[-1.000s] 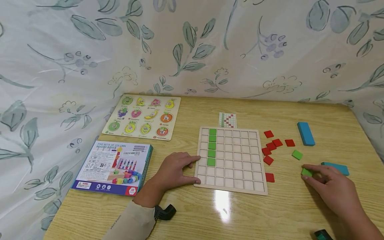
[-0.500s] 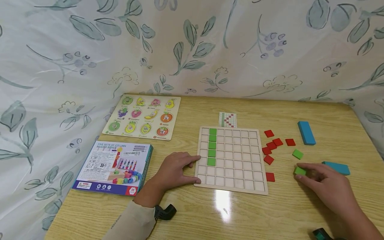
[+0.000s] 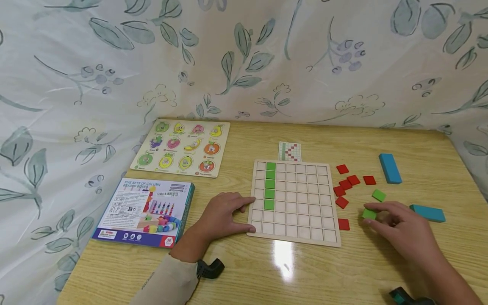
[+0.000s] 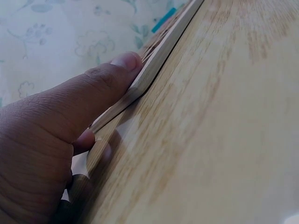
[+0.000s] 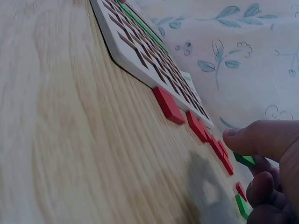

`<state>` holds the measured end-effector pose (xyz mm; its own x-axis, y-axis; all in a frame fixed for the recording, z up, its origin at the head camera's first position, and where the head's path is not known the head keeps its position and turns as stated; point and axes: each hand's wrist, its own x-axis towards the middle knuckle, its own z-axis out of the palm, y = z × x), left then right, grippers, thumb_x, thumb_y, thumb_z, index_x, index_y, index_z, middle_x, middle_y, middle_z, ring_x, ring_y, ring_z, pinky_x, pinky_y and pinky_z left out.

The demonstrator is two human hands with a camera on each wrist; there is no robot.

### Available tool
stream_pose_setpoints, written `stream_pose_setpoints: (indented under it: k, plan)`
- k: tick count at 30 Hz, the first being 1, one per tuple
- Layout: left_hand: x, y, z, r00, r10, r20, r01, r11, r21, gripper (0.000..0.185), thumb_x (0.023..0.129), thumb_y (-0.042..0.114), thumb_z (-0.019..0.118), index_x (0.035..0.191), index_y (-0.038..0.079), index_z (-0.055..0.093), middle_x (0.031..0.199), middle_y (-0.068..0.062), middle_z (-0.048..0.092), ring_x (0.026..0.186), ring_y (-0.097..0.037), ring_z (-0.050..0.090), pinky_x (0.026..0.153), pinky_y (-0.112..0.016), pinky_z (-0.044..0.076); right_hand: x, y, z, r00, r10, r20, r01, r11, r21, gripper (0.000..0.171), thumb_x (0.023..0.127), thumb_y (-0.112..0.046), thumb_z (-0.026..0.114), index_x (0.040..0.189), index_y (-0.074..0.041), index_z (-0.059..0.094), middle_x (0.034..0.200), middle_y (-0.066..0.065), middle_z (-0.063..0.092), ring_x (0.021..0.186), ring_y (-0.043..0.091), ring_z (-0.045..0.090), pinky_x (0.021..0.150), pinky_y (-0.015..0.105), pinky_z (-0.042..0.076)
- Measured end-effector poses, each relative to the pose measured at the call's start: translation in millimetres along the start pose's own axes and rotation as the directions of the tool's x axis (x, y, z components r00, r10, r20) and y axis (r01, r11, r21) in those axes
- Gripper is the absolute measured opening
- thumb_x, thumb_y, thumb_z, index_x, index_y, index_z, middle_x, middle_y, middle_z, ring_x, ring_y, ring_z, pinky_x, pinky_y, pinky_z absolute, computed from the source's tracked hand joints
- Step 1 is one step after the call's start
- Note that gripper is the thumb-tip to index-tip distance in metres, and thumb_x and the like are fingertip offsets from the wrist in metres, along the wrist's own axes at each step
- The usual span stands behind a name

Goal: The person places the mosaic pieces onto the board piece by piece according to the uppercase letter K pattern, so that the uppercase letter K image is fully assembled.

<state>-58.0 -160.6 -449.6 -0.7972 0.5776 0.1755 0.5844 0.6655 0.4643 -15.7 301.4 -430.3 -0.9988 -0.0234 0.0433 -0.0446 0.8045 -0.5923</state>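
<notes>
My right hand (image 3: 404,231) pinches a green square tile (image 3: 369,214) between thumb and fingers, over the table right of the wooden grid board (image 3: 297,219). In the right wrist view, the held tile (image 5: 245,160) shows behind the thumb. My left hand (image 3: 221,216) rests at the board's left side, thumb on the near corner and index fingertip at the edge; its other fingers are partly hidden. Several green tiles (image 3: 269,184) fill part of the board's second column. Another loose green tile (image 3: 378,195) lies beyond the right hand.
Several red tiles (image 3: 345,184) lie along the board's right side. Two blue blocks (image 3: 390,168) are farther right. A small pattern card (image 3: 289,151) touches the board's far edge. To the left are a fruit puzzle board (image 3: 181,148) and a printed box (image 3: 142,212).
My right hand has moved left with the green tile, away from the nearer blue block and toward the grid board. The left hand stays at the board's edge.
</notes>
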Motion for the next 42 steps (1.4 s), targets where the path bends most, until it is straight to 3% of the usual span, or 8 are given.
stream_pose_setpoints:
  k: [3,7,14,19,26,42]
  plan:
    - [0.2,-0.3,0.1,1.0,0.004,-0.004,-0.004,1.0,0.001,0.07,0.079,0.057,0.091,0.135,0.02,0.073,0.092,0.015,0.055,0.083,-0.006,0.048,0.082,-0.033,0.046,2.7,-4.6,1.9,0.998,-0.064,-0.011,0.064,0.998,0.016,0.034,0.088,-0.011,0.09,0.121,-0.013,0.08,0.102,0.003,0.067,0.069,0.006,0.052,0.058,0.021,0.041]
    - [0.4,-0.6,0.7,1.0,0.009,-0.011,-0.009,1.0,0.005,0.07,0.078,0.057,0.092,0.134,0.019,0.074,0.091,0.015,0.055,0.083,-0.006,0.048,0.081,-0.033,0.046,5.4,-10.5,6.0,0.993,-0.115,-0.02,0.116,0.992,0.044,0.034,0.086,-0.01,0.091,0.118,-0.015,0.082,0.092,-0.003,0.063,0.079,-0.005,0.052,0.065,0.014,0.041]
    - [0.5,-0.5,0.6,1.0,0.003,-0.002,-0.003,1.0,0.006,0.07,0.078,0.058,0.091,0.134,0.02,0.074,0.091,0.015,0.054,0.083,-0.005,0.048,0.082,-0.033,0.046,7.5,-23.3,14.3,0.99,-0.143,-0.004,0.143,0.984,0.105,0.031,0.087,-0.011,0.09,0.116,-0.018,0.082,0.098,-0.004,0.062,0.072,0.01,0.05,0.061,0.023,0.039]
    - [0.4,-0.5,0.3,1.0,0.006,-0.003,-0.006,1.0,0.006,0.069,0.078,0.059,0.091,0.133,0.02,0.074,0.091,0.016,0.054,0.082,-0.005,0.048,0.082,-0.033,0.047,10.2,-32.7,20.2,0.985,-0.17,0.024,0.166,0.979,0.12,0.033,0.086,-0.011,0.091,0.117,-0.018,0.082,0.105,-0.005,0.063,0.072,0.01,0.051,0.06,0.024,0.041]
    - [0.2,-1.3,0.4,1.0,0.013,-0.009,-0.013,1.0,0.004,0.069,0.079,0.057,0.091,0.134,0.02,0.074,0.091,0.015,0.055,0.083,-0.006,0.049,0.082,-0.034,0.048,15.2,-46.0,28.8,0.975,-0.217,0.045,0.209,0.966,0.15,0.036,0.083,-0.011,0.093,0.116,-0.018,0.082,0.099,-0.006,0.062,0.071,0.009,0.05,0.06,0.023,0.039]
    - [-0.1,-2.4,2.2,0.999,0.032,-0.026,-0.032,0.999,0.001,0.07,0.078,0.056,0.092,0.133,0.018,0.074,0.091,0.013,0.056,0.083,-0.006,0.048,0.081,-0.034,0.047,21.4,-74.8,51.8,0.948,-0.297,0.115,0.268,0.94,0.212,0.036,0.082,-0.013,0.094,0.115,-0.021,0.083,0.101,-0.011,0.065,0.069,0.009,0.05,0.058,0.025,0.042]
